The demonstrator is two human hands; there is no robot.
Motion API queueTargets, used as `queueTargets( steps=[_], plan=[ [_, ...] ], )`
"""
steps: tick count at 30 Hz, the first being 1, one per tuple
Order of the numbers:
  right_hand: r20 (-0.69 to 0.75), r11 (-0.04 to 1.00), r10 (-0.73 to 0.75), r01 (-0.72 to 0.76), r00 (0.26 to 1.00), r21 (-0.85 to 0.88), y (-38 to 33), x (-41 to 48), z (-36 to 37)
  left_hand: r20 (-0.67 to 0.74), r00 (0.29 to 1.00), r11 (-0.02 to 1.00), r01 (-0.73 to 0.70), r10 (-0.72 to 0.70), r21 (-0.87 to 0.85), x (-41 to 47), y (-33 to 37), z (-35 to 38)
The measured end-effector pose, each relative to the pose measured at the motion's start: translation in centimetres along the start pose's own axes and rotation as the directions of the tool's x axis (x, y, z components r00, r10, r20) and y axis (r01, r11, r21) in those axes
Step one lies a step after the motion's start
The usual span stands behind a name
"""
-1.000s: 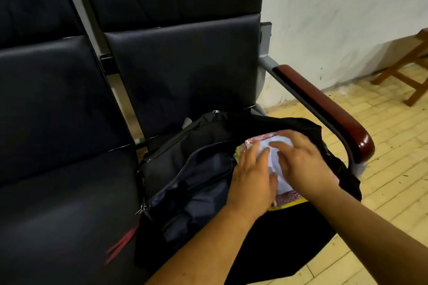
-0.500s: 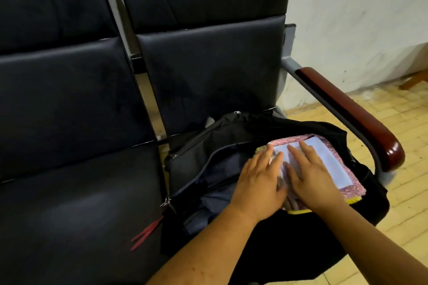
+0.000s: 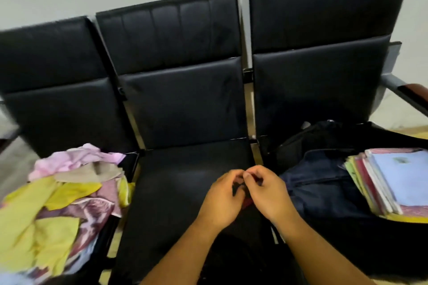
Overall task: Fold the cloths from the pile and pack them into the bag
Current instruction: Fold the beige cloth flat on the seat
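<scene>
A row of three black padded seats (image 3: 190, 169) spans the frame. A loose pile of cloths (image 3: 58, 196) lies on the lower-left seat; an open black bag (image 3: 319, 196) sits on the lower-right one.

Black seats (image 3: 185, 104), black bag (image 3: 312, 136) with navy lining (image 3: 324, 187), pile (image 3: 58, 196) of yellow, pink, beige and maroon-patterned cloths.

Left hand (image 3: 223, 199) and right hand (image 3: 269, 194) bare, both forearms (image 3: 185, 254) uncovered

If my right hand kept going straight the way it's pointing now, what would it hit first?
Your left hand. The right hand points left at it over the middle seat, and their fingertips look about touching, though depth is unclear.
</scene>
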State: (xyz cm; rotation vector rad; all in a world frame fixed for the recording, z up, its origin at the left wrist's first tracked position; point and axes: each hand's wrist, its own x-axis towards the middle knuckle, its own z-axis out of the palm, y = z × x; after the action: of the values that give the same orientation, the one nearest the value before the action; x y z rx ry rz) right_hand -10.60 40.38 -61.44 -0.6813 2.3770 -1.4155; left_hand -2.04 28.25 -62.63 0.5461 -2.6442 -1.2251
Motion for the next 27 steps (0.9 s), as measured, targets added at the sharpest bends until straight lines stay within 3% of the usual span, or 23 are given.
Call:
queueTargets(
  steps=[4,10,16,19,27],
  plan=[
    [0.098,0.999,0.046,-0.047,0.994,0.005,-4.0,-1.9,5.4,-0.059,0.992,0.991,0.110,-0.115,-0.071,-3.7,-3.4,-5.5],
    [0.352,0.995,0.094,-0.104,0.931,0.009,-11.4,-4.1,14.0,-0.218,0.938,0.961,0.277,-0.271,-0.001,-10.1,-12.6,-15.1],
    [0.456,0.997,0.079,-0.076,0.886,-0.025,-15.9,-5.8,20.7,-0.429,0.797,0.879,0.476,-0.425,0.013,-15.7,-23.4,-24.6],
    [0.490,0.998,0.070,-0.065,0.869,-0.028,-17.3,-6.5,23.3,-0.459,0.735,0.822,0.569,-0.499,0.016,-17.2,-28.9,-28.0],
    [0.533,0.995,0.103,-0.084,0.840,-0.059,-18.5,-5.8,26.9,-0.396,0.828,0.812,0.518,-0.397,0.268,-10.0,-31.4,-32.0]
  ],
)
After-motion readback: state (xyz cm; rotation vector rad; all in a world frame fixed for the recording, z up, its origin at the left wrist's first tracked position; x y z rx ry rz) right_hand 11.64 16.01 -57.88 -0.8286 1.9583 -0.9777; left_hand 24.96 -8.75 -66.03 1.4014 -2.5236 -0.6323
